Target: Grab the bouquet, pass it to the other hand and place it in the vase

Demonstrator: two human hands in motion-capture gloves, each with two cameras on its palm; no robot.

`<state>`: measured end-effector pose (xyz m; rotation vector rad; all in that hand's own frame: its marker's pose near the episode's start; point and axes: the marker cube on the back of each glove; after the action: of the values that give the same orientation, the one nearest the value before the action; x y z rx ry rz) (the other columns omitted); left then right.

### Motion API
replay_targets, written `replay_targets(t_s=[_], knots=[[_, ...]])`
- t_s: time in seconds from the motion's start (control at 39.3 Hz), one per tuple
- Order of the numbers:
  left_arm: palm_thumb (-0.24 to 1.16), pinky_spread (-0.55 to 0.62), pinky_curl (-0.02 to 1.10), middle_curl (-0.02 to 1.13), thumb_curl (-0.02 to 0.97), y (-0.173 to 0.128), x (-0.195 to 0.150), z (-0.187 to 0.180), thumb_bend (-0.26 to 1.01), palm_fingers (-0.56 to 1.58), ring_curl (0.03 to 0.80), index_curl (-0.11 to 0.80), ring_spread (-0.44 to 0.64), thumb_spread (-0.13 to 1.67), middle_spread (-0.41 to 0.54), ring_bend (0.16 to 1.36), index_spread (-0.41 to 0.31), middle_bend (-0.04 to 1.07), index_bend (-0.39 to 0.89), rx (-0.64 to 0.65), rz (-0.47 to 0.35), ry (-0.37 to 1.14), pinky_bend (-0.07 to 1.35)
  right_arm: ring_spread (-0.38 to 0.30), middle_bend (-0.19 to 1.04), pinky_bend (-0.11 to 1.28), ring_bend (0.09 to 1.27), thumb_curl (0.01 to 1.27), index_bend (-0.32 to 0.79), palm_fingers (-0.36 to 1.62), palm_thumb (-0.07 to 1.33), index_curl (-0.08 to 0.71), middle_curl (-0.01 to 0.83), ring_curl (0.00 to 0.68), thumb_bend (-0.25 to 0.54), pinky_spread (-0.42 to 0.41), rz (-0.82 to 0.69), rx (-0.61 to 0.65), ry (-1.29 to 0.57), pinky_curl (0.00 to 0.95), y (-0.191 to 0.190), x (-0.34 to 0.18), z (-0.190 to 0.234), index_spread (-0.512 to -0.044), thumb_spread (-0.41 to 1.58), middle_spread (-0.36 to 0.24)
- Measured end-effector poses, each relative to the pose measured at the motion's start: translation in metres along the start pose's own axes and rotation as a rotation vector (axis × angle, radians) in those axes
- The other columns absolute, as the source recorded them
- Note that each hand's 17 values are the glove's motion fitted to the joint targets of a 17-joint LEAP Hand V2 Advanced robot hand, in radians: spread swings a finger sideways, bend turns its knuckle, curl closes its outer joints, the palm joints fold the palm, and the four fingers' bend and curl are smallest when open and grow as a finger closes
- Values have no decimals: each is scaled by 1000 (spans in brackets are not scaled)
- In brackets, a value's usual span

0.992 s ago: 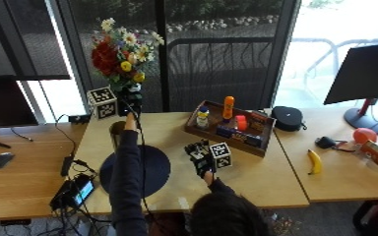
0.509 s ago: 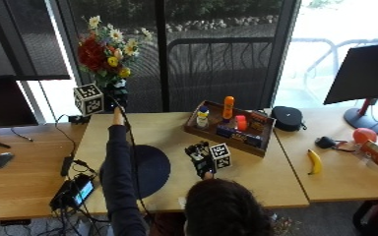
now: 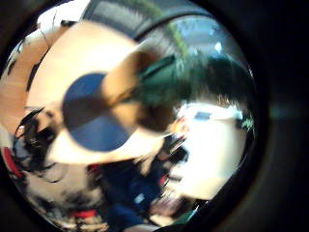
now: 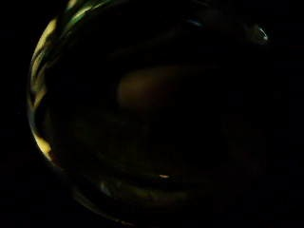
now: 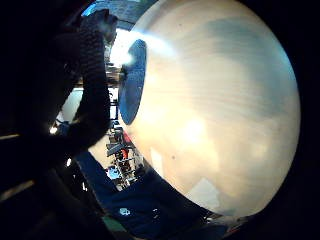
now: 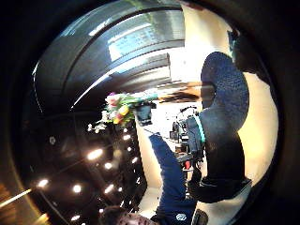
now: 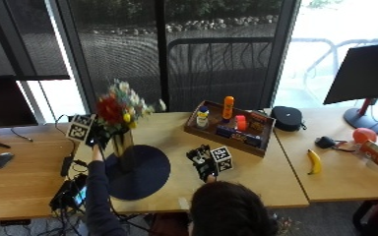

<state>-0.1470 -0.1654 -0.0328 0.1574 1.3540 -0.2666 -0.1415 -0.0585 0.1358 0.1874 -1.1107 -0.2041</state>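
One second has brought the bouquet (image 7: 119, 109) down from overhead until its stems enter the vase (image 7: 122, 143) at the mat's (image 7: 139, 172) eleven o'clock, left hand (image 7: 94, 137) gripping it, right hand (image 7: 202, 162) resting uncurled on the tabletop (image 7: 241, 162); placement looks nearly complete.

Almost everything in the left thumb side palm view is dark. A dim, rounded brownish shape (image 4: 156, 90) is seen near the middle, but what it is cannot be told. A thin curved band of lit yellow-green (image 4: 40, 61) is seen along one edge, with faint curved streaks opposite.
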Motion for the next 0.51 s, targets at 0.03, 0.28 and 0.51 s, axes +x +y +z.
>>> replay_targets(t_s=[0.03, 0.28, 0.51], knots=[[603, 273, 380, 581, 641, 1, -25, 0, -125, -210, 547, 505, 68, 627, 17, 403, -49, 192, -18, -61, -29, -53, 339, -117, 187, 183, 319, 367, 158, 770, 740, 383, 425, 413, -15, 230, 26, -13, -13, 341, 3, 0, -1, -234, 1206, -95], [540, 454, 320, 343, 529, 48, -111, -13, -45, -224, 383, 304, 402, 799, 299, 429, 73, 126, 18, -163, -43, -133, 377, -114, 186, 178, 299, 375, 168, 774, 768, 391, 423, 407, -10, 229, 119, 5, 7, 331, 10, 22, -14, -226, 1208, -90], [529, 502, 323, 298, 469, 52, -106, -28, -33, -213, 369, 226, 505, 854, 376, 461, 95, 146, 53, -157, -71, -263, 384, -113, 184, 177, 292, 383, 168, 779, 790, 398, 419, 405, -9, 229, 81, -56, -59, 323, 18, 18, -10, -223, 1207, -87]])
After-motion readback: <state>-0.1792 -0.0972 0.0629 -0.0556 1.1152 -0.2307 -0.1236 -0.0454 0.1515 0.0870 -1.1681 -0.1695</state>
